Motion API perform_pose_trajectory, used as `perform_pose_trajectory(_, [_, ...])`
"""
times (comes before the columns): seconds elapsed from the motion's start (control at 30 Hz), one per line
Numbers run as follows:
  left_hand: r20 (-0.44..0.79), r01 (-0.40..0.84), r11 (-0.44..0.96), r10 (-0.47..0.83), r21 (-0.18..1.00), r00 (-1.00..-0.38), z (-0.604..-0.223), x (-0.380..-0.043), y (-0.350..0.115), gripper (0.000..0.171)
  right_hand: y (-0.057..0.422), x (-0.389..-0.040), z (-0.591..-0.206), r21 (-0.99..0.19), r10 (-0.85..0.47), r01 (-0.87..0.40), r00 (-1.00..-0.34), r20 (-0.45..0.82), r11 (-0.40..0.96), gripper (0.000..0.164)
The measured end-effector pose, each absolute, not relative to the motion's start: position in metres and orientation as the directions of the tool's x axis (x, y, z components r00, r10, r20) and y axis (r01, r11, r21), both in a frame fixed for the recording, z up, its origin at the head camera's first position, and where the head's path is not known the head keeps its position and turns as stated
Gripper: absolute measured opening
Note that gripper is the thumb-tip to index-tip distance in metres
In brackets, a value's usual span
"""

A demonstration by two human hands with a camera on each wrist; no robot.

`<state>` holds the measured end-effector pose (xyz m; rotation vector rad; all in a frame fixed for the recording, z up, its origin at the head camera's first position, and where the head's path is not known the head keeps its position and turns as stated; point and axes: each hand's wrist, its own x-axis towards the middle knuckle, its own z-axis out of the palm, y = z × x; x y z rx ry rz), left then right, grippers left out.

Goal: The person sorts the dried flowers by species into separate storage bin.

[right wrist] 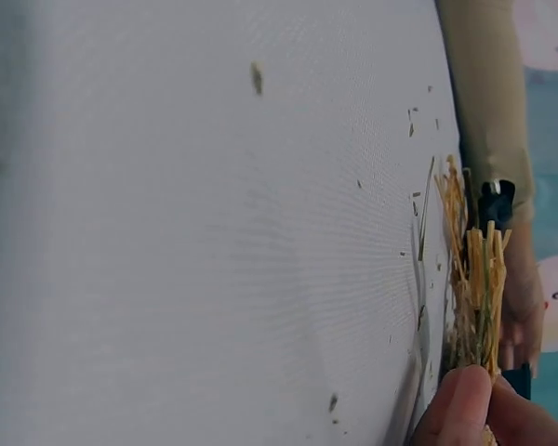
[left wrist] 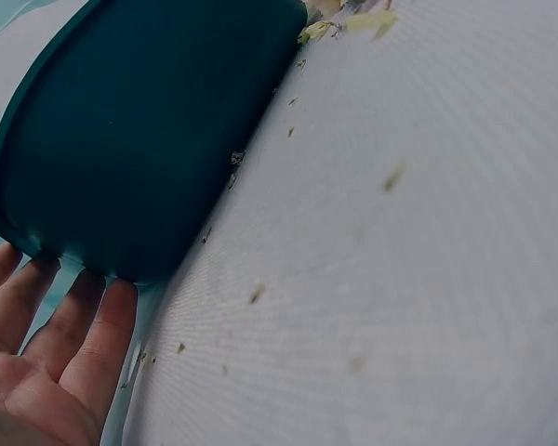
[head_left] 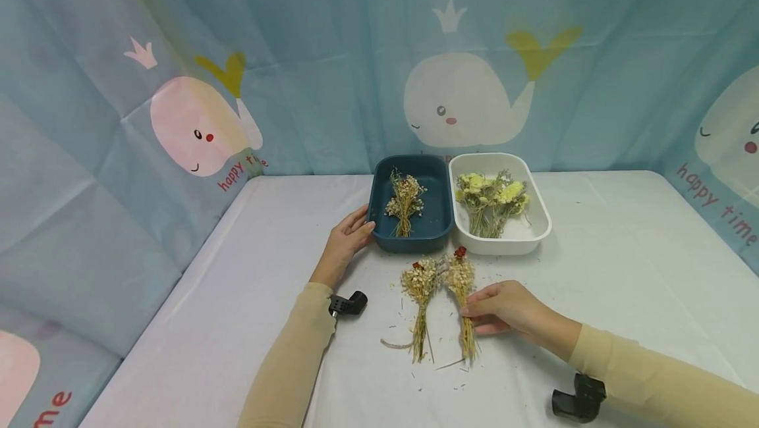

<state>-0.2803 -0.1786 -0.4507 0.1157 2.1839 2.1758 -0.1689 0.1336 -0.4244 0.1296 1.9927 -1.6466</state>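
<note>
My right hand pinches the stems of a dried flower bunch topped with a dark red bloom, between thumb and fingers. The cut stem ends stick out past the thumb in the right wrist view. Just left of it lies another dried bunch with cream flowers and a red bloom. My left hand touches the left side of a dark blue tub, fingertips against its outer wall in the left wrist view. Inside that tub lie cream dried flowers with tied stems.
A white tub with yellow dried flowers stands against the blue tub's right side. A piece of twine and plant scraps lie on the white tablecloth. A whale-patterned curtain hangs behind the table.
</note>
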Motion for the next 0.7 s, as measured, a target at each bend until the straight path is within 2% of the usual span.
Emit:
perform_pose_trajectory(0.4, [0.012,0.013,0.012,0.106,1.0,-0.994,-0.449,-0.28,-0.179,0.058,0.14,-0.159,-0.423,-0.886,-0.294,0.406,-0.838,-0.459,0.225,0.029])
perform_pose_trajectory(0.7, [0.017,0.019,0.017,0.103,1.0,-0.995,-0.449,-0.279,-0.18,0.058,0.134,-0.158,-0.41,-0.899,-0.268,0.344,-0.87,-0.414,0.27,0.032])
